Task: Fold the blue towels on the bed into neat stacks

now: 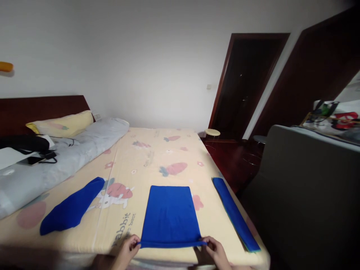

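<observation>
White wall and a dark doorway stand behind a bed with a carrot-print sheet. On its near part lies a flat blue cloth, its near edge at the bed's near edge. Left hand pinches the cloth's near left corner; right hand pinches the near right corner, the hands well apart with the edge stretched straight between them. To the left lies a loose blue piece, apart from the cloth, with bare sheet between. To the right a blue stack runs along the bed's right edge. Beyond the cloth the sheet is open to the far edge. A grey quilt and pillow lie far left.
</observation>
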Motion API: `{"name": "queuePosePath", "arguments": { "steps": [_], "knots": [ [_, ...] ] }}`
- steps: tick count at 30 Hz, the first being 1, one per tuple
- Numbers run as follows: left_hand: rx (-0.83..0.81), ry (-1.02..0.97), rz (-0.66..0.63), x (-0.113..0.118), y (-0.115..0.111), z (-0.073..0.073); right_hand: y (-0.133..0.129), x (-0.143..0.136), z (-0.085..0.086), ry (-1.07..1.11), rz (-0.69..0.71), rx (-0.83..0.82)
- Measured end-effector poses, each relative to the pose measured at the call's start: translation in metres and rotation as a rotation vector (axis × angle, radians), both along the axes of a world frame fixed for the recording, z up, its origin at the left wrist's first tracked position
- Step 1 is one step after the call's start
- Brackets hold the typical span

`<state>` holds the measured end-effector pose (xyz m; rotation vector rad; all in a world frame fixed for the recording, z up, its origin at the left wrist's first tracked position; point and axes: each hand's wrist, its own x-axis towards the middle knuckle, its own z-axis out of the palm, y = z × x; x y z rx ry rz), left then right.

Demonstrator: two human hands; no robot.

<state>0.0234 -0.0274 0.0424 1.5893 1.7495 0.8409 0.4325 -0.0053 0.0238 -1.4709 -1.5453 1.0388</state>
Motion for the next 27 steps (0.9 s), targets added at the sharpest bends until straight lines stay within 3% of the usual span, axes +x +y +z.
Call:
{"name": "queuePosePath", "arguments": {
  "steps": [4,8,11,15,18,21,27],
  "knots": [
    [0.055,-0.093,-0.013,-0.001,0.009,-0.009,0.011,-0.003,-0.010,-0.019,-0.074,-0.037],
    [0.071,0.157,0.014,0.004,0.014,-0.021,0.010,-0.008,-0.021,-0.123,-0.122,-0.005],
    [0.031,0.401,0.035,0.015,0.015,-0.026,0.004,-0.013,-0.034,-0.332,-0.165,0.163],
    [0.105,0.537,0.093,0.029,0.012,-0.023,0.000,-0.015,-0.057,-0.559,-0.244,0.477],
    [0.148,0.623,0.052,0.034,0.007,-0.018,-0.003,-0.012,-0.069,-0.716,-0.222,0.681],
    [0.122,0.622,-0.022,0.036,0.001,-0.012,-0.008,-0.009,-0.069,-0.777,-0.158,0.723],
    [0.035,0.693,0.064,0.057,-0.006,0.004,-0.014,-0.030,-0.041,-0.839,-0.200,0.505]
  ]
}}
